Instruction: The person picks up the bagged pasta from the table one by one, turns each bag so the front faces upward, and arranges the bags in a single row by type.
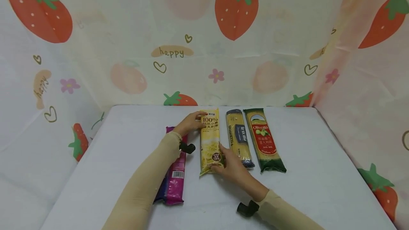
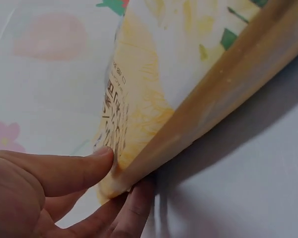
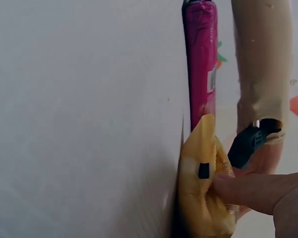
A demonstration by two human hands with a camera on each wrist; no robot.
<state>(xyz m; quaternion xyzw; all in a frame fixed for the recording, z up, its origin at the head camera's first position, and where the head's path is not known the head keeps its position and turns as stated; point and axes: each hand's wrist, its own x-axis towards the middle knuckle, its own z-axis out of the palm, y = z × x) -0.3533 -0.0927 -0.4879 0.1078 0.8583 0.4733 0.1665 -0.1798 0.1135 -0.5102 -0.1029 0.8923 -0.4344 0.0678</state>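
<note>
A yellow pasta packet (image 1: 209, 141) lies lengthwise near the middle of the white table, its printed front facing up. At its far end my left hand (image 1: 189, 123) pinches the upper left edge; in the left wrist view the thumb (image 2: 97, 166) presses the printed face while other fingers reach beneath. My right hand (image 1: 235, 169) grips the near right corner, thumb at the bottom end and fingers along the right side. The right wrist view shows the crimped end of the packet (image 3: 197, 191) against the thumb (image 3: 253, 191); the right fingers are mostly hidden there.
Left of the yellow packet, partly under the left forearm, lies a pink and dark blue packet (image 1: 175, 187). On the right are a spaghetti packet with a blue label (image 1: 241, 136) and a green-ended pasta packet with a red label (image 1: 263, 139). Strawberry-printed cloth (image 1: 204, 56) encloses the table.
</note>
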